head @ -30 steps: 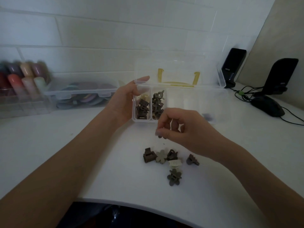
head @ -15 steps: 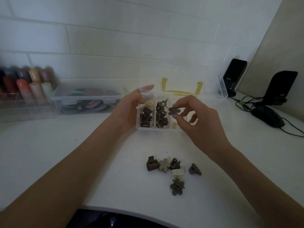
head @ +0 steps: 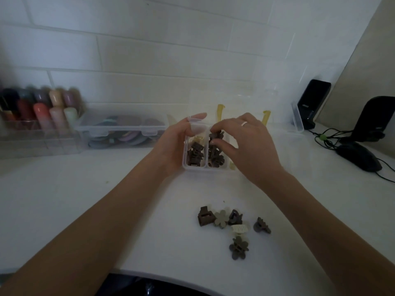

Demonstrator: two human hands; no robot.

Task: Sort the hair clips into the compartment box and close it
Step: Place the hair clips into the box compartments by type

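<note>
box: clear compartment box (head: 193, 167) at the back of the white bench (head: 85, 199), lid (head: 235, 107) up and leaning back, yellow latches showing through it
left hand: left hand (head: 173, 144) wrapped around the box's left end, thumb over the far rim, fingers closed on the wall; steadying it
right hand: right hand (head: 248, 144) over the second compartment from the left, fingertips (head: 213, 142) pinched together on a dark flower clip (head: 215, 135) at the top of that pile; whether it is let go yet, can't tell
filled so far: leftmost compartment has brown square clips, the next one dark flower clips, both piled high; compartments further right mostly hidden by the hand
still loose: six clips in a cluster on the bench near the front edge: brown square clip (head: 205, 216), pale flower clip (head: 221, 218), dark claw clip (head: 235, 217), cream clip (head: 239, 228), dark clip (head: 261, 226) set slightly apart on the right, grey-brown flower clip (head: 239, 247) nearest the person
handling: small stiff plastic, very light, sprung jaws; likely smooth enough to skid on the bench. Best taken one at a time, thumb and forefinger across the body or petals, not on the lever ends, or the jaws open
risk: piles sit near rim height; a clip standing proud could stop the lid from seating
progress: judged well along; six to sort, then lid down and latch
</note>
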